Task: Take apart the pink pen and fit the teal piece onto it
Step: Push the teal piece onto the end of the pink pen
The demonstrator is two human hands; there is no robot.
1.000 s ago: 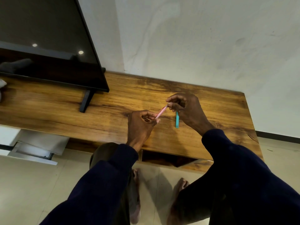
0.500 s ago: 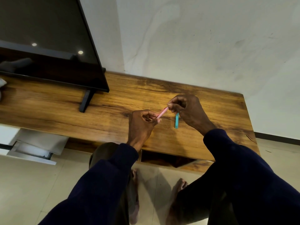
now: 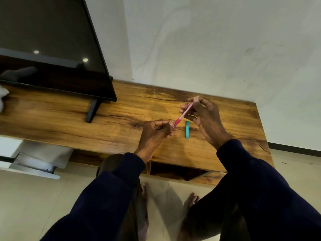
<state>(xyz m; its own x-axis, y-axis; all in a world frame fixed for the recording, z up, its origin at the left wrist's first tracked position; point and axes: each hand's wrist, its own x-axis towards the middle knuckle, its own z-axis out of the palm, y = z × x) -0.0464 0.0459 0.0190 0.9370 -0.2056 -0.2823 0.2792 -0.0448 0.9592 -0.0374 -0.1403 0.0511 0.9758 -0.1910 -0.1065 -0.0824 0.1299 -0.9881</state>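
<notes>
The pink pen (image 3: 182, 115) slants up to the right above the wooden table (image 3: 69, 119). My left hand (image 3: 156, 130) pinches its lower, darker pink end. My right hand (image 3: 205, 115) grips its upper end, whose pale tip sticks out past the fingers. The teal piece (image 3: 187, 129) lies flat on the table between my hands, just right of the pen's lower end and touching neither hand.
A black TV (image 3: 52, 49) on a stand (image 3: 92, 110) fills the table's left half. The white wall (image 3: 208, 40) runs behind the table. A white thing (image 3: 2, 98) shows at the left edge. Bare feet (image 3: 191, 199) stand on the tiled floor below.
My right hand has lifted up and to the right, away from the teal piece. More of the pink pen shows between my hands. The teal piece has stayed on the table.
</notes>
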